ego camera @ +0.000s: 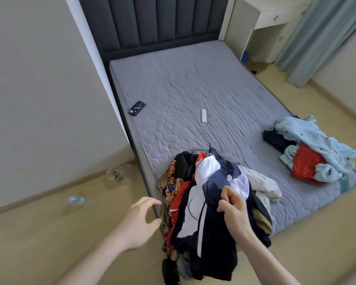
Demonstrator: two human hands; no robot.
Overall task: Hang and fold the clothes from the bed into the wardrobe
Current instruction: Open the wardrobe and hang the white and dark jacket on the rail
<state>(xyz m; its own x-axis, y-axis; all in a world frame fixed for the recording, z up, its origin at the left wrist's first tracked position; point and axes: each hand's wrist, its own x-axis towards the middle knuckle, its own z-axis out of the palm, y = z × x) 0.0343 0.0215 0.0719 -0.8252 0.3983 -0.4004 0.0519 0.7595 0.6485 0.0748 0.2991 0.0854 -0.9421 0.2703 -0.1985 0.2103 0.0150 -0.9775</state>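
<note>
While two heaps remain on the grey quilted mattress, the task looks barely begun: the right hand pinches a navy-and-white jacket atop the near pile; the left hand, fingers spread, hovers left of that grip.

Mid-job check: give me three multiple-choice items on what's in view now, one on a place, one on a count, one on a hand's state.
1. Where does the phone lie?
A. floor
B. mattress, near the wall-side edge
C. desk

2. How many clothes piles are on the mattress?
A. one
B. two
C. four

3. The right hand is:
A. gripping the navy-and-white jacket
B. empty
C. holding the bottle

Key: B, it rests by the mattress edge; B, the near pile and the light blue pile; A, fingers curl round the fabric.
</note>
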